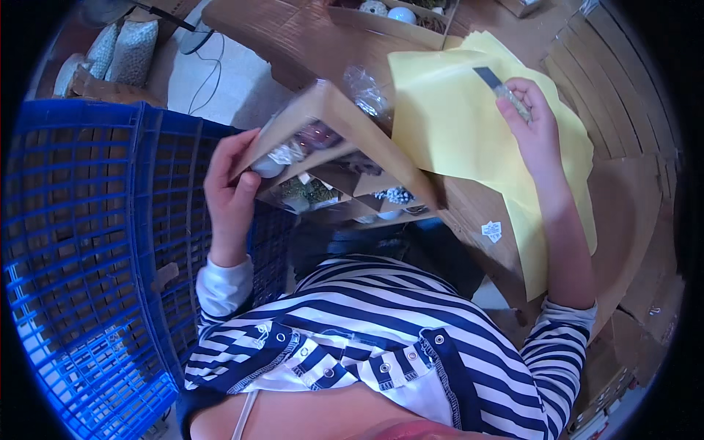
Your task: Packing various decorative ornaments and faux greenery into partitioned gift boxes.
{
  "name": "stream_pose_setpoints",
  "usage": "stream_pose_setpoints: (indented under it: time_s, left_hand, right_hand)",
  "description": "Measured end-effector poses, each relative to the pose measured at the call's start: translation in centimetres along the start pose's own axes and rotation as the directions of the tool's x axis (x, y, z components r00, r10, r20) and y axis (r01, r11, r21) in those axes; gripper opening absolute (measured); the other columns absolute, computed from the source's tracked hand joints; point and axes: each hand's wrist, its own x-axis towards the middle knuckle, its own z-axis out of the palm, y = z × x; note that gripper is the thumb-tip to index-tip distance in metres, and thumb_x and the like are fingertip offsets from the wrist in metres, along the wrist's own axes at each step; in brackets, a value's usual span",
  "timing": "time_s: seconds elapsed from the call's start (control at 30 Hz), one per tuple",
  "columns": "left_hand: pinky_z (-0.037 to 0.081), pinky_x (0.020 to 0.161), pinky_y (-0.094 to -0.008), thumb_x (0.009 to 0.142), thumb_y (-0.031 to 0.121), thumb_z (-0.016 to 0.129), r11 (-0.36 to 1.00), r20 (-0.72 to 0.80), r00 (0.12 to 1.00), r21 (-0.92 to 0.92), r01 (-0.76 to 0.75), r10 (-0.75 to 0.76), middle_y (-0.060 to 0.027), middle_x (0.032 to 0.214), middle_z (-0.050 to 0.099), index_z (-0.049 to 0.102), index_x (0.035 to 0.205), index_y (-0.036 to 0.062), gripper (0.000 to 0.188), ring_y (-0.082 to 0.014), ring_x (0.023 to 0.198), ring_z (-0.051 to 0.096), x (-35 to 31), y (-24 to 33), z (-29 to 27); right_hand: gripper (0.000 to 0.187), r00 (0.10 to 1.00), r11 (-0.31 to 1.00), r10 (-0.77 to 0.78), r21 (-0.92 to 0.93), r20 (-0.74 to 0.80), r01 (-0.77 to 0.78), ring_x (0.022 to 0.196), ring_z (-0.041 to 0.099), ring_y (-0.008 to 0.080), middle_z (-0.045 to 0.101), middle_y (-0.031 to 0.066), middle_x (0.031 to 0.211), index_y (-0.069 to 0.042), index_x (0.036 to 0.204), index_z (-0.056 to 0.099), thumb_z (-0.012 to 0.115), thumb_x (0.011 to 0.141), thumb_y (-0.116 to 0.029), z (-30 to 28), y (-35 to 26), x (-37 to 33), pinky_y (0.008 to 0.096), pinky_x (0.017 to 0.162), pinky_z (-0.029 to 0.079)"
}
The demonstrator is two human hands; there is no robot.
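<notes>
My left hand (229, 194) grips the left edge of a brown cardboard box (370, 132), which is tilted and slightly blurred. The box is divided into compartments that hold several ornaments, among them a pinkish ball (320, 135), green sprigs (308, 192) and a frosted pine cone (394, 195). Off to the right, my right hand (534, 117) is closed around the pale, wrapped-looking handle of a flat dark blade (486, 75). That blade points up and left above yellow paper sheets (447, 110).
A tall blue plastic crate (73, 213) stands on the left. Crumpled clear plastic (364, 89) and a small white label (491, 232) lie on the cardboard-covered table (469, 202). Another ornament box (389, 22) sits at the back. Stacked cardboard (616, 88) lines the right.
</notes>
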Motion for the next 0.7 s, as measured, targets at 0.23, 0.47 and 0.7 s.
stream_pose_setpoints:
  time_s: [0.23,0.47,0.7]
  left_hand:
    - [0.055,0.073,-0.0338,0.069,0.044,0.084,0.755,0.543,0.729,0.239,-0.610,0.417,-0.0090,0.100,0.066,0.071,0.111,0.0059,0.058,-0.0250,0.088,0.065,3.5,7.6,2.9]
    - [0.057,0.074,-0.0334,0.071,0.040,0.089,0.843,0.762,0.498,-0.116,-0.525,0.415,-0.0101,0.107,0.067,0.065,0.124,0.0098,0.066,-0.0257,0.091,0.069,6.6,7.8,4.6]
    - [0.053,0.093,-0.0409,0.076,0.047,0.084,0.899,0.899,0.060,-0.426,-0.107,0.433,-0.0143,0.134,0.064,0.058,0.139,0.0035,0.081,-0.0336,0.111,0.066,12.2,5.7,5.4]
  right_hand:
    - [0.017,0.998,0.980,0.005,-0.199,0.066,0.008,0.093,0.062,0.0126,0.067,0.0039,0.097,-0.002,0.108,0.062,0.070,0.093,-0.007,-0.3,-3.8,-0.2,0.0263,0.083,0.050]
    - [0.022,0.997,0.973,-0.025,-0.225,0.075,0.042,0.098,0.067,0.0201,0.068,0.0107,0.097,-0.003,0.108,0.064,0.069,0.092,-0.016,-0.1,-2.9,3.4,0.0314,0.088,0.050]
    - [0.034,0.981,0.641,-0.193,-0.755,0.016,0.138,0.070,0.066,0.0275,0.066,0.0058,0.065,-0.012,0.074,0.067,0.072,0.086,-0.043,2.8,-2.9,6.2,0.0407,0.069,0.046]
